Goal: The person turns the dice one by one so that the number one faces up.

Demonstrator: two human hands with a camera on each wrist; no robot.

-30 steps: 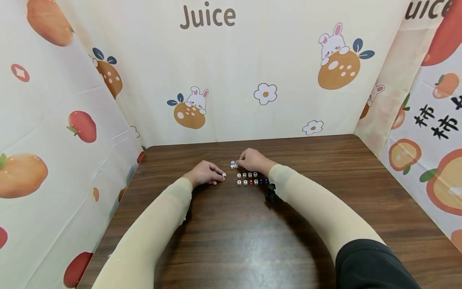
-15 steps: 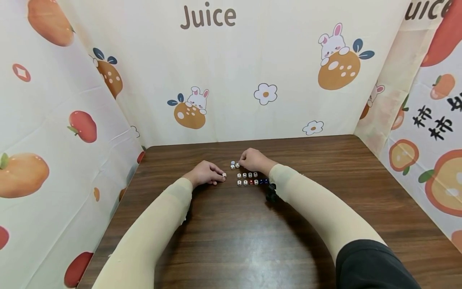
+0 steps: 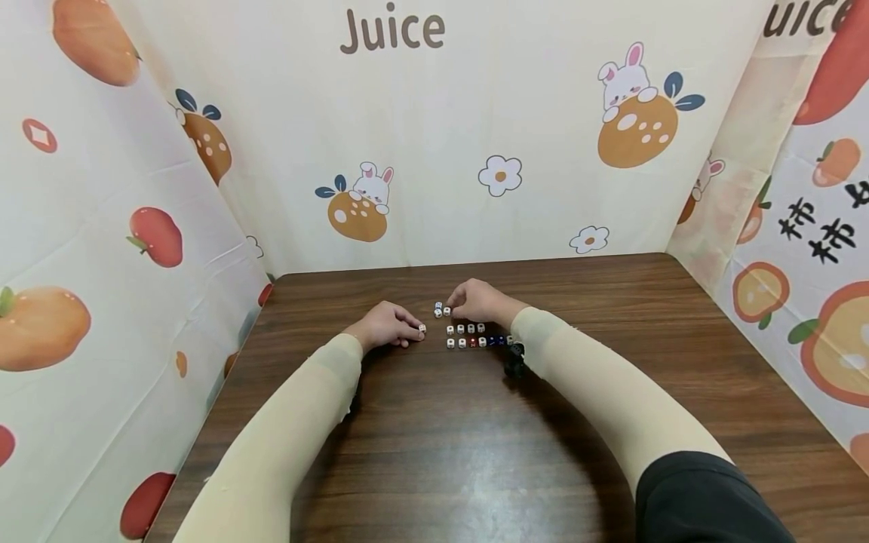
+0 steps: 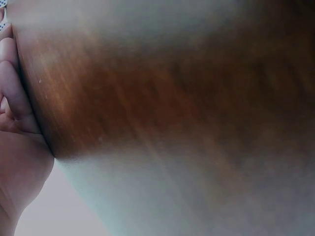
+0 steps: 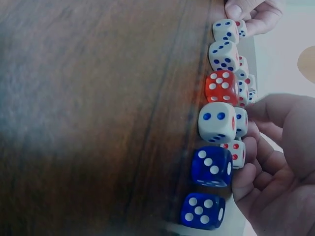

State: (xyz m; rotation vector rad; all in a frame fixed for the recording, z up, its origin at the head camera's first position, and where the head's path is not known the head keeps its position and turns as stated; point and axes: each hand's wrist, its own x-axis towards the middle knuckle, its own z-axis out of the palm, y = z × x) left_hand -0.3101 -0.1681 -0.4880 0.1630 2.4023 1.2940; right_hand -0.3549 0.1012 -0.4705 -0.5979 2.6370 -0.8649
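My left hand (image 3: 385, 326) rests on the table and pinches a white die (image 3: 422, 329) at its fingertips. Its curled fingers line the edge of the left wrist view, where the dice are mostly cut off. Farther back, my right hand (image 3: 479, 302) has thumb and finger at a white die (image 3: 446, 311), beside two stacked-looking white dice (image 3: 437, 308). Nearer lies a short row of white dice (image 3: 471, 329). In front of that runs a longer row with a red die (image 5: 221, 87), white dice (image 5: 217, 122) and blue dice (image 5: 211, 166).
The brown wooden table (image 3: 434, 437) stretches toward me and to both sides. Printed cloth (image 3: 434, 113) hangs behind it and along the left and right sides. A black object (image 3: 514, 360) sits under my right wrist, close to the front row's end.
My right hand has shifted slightly right, and the white die at its fingertips now sits a little apart from the two beside it. My left hand stays put with its die.
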